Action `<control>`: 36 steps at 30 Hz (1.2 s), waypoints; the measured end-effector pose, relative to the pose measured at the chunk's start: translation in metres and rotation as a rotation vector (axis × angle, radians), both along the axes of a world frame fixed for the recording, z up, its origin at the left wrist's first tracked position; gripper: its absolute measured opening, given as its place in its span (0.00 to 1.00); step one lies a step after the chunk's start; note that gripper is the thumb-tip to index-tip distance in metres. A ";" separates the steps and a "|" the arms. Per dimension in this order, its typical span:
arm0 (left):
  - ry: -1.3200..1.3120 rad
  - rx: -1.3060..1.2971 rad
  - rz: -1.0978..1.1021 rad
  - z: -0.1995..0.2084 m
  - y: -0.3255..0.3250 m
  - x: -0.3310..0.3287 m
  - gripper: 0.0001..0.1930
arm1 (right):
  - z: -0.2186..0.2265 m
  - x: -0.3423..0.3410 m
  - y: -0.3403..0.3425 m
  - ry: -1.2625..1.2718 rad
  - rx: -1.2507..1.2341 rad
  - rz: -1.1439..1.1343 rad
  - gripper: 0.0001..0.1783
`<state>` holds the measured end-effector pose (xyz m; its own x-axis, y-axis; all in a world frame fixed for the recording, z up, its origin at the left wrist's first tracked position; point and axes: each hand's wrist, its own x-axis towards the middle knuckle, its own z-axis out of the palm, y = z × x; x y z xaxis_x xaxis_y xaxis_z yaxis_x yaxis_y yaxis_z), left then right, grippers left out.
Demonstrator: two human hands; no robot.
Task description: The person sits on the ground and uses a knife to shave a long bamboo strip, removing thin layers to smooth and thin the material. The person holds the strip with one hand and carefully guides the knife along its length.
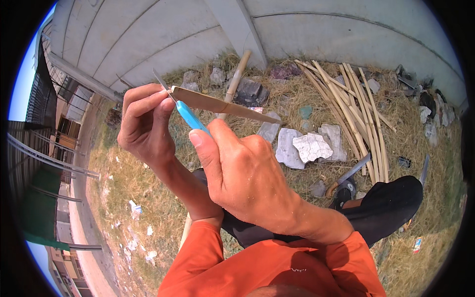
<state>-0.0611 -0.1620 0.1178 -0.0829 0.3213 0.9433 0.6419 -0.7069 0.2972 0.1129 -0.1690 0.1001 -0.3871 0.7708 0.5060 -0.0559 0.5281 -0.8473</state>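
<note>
My right hand (247, 173) is closed around the light-blue handle of a utility knife (190, 117), its thumb lying along the handle. The knife's thin metal blade points up and left, right by the near end of a flat bamboo strip (222, 105). My left hand (148, 119) pinches with thumb and fingers at that end, its fingertips close to the blade; exactly how they grip is partly hidden. From there the strip slants right and slightly down, above my right hand, with its far end over the grass.
Long bamboo strips (354, 106) lie piled at right. Beside them are white stone slabs (312, 147) and a large blade with a wooden handle (349, 174) near my foot. A bamboo pole (237, 76) leans by the concrete wall (316, 34). Litter (135, 210) dots the grass.
</note>
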 end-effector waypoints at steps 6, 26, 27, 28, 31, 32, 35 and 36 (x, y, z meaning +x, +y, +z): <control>0.016 0.011 -0.016 0.000 0.002 -0.004 0.08 | -0.001 0.001 0.006 -0.015 -0.016 0.002 0.17; 0.083 0.040 -0.008 -0.003 0.006 -0.005 0.07 | -0.004 0.017 0.006 -0.196 -0.074 0.025 0.20; 0.099 0.035 0.022 -0.004 0.005 -0.009 0.07 | -0.013 0.014 0.011 -0.242 -0.098 -0.005 0.20; 0.117 0.039 0.057 -0.003 0.004 -0.012 0.07 | -0.017 0.015 0.012 -0.233 -0.098 -0.005 0.20; 0.147 0.052 0.005 0.000 0.004 -0.010 0.07 | -0.018 0.016 0.008 -0.064 -0.079 -0.028 0.18; 0.116 0.046 -0.026 -0.001 0.005 -0.007 0.07 | -0.014 0.018 0.005 -0.055 -0.067 -0.013 0.18; 0.064 0.034 -0.077 -0.005 0.003 -0.003 0.07 | -0.007 0.019 0.002 -0.063 -0.033 0.015 0.18; 0.074 0.031 -0.069 -0.004 0.002 -0.004 0.07 | -0.008 0.018 0.001 -0.051 -0.039 0.019 0.18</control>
<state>-0.0654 -0.1600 0.1135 0.0089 0.2945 0.9556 0.6109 -0.7582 0.2280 0.1304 -0.1680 0.0926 -0.4266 0.7818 0.4547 -0.0223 0.4935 -0.8695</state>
